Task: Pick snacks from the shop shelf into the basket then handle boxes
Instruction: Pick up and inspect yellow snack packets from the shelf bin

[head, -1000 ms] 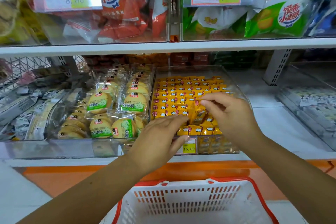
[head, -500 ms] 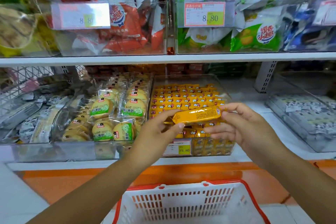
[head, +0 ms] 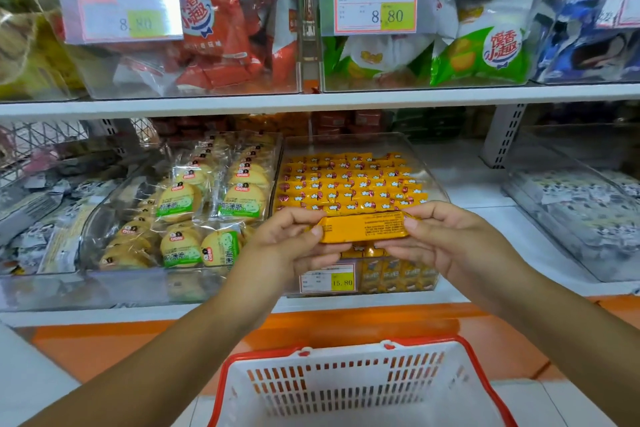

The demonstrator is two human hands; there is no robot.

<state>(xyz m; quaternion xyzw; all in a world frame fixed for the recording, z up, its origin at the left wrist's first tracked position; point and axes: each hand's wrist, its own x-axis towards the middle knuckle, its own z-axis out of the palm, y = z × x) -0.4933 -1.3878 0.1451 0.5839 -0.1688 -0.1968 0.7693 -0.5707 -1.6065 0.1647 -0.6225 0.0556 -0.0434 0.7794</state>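
Both hands hold one oblong yellow snack packet (head: 363, 227) between them. The left hand (head: 294, 246) pinches its left end and the right hand (head: 446, 239) pinches its right end, each with fingers curled over the top and the thumb on the near side. The packet lies lengthwise from left to right and nearly level. It is lifted just above the near front of a clear bin (head: 427, 166) filled with rows of small yellow packets (head: 349, 184).

The white basket (head: 346, 381) with a red rim sits nearer, low in the view. Its mouth faces up beneath the two forearms, a little right of centre. The lower shelf's front lip and an orange strip (head: 104, 343) lie between the bin and the basket. The upper shelf's edge (head: 311, 106) runs across, farther off and well above the hands. A bare white stretch of the lower shelf (head: 478, 191) lies right of the bin. Just left of it, a neighbouring bin holds round biscuits in green-labelled wrappers (head: 214, 204).

The held packet is glossy orange-yellow, with a block of small dark print on the face turned toward the camera; the print is too fine to read. A price tag reading 15.80 (head: 327, 279) sits on the bin's front, just below the hands.
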